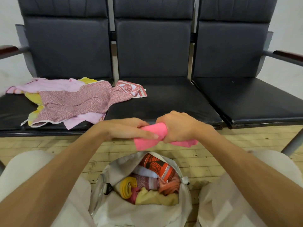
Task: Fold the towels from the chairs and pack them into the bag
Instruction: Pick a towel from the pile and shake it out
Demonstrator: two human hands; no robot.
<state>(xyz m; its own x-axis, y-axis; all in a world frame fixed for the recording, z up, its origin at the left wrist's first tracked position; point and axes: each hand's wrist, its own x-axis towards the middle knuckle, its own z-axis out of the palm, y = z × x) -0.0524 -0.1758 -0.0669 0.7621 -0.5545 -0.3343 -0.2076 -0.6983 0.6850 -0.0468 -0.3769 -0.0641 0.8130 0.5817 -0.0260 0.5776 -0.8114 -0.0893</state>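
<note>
A bright pink towel [144,142], rolled into a short bundle, is held above the open bag. My right hand [176,126] grips its right end with curled fingers. My left hand [131,129] lies along its left part, fingers fairly straight over the cloth. The white bag [144,212] stands open on the floor between my knees, with several folded and rolled towels inside. A loose heap of towels [70,100], pink patterned, pale pink and yellow, lies on the left chair seat, and a red-and-white towel [131,88] lies at its right edge.
A row of three dark padded chairs [164,99] stands in front of me, with armrests at both ends. The middle seat and the right seat [246,99] are bare. Pale wooden floor [65,145] lies below.
</note>
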